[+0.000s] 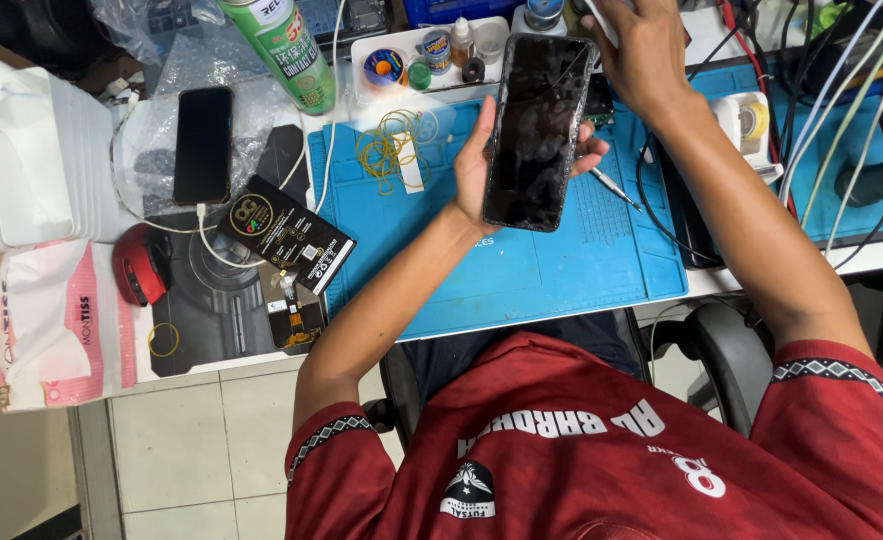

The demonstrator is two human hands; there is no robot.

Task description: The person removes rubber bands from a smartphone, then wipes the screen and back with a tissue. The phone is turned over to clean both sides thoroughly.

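Cradling a black smartphone from beneath, the left hand has its fingers curled up around the phone's edges, clamped on it; the dark screen faces up and the phone hangs tilted above the blue work mat, not resting on it; the right hand reaches past the phone's top corner toward the back of the bench, and whether its fingers close on anything there cannot be told. Beside the left hand a tangle of yellow rubber bands lies on the mat; a thin metal tool lies just right of the phone. Farther left, a second black phone rests screen up on clear plastic with a white cable plugged in; near it sit a black printed box, a red mouse and a green spray can; a white tray of small jars stands behind the mat.
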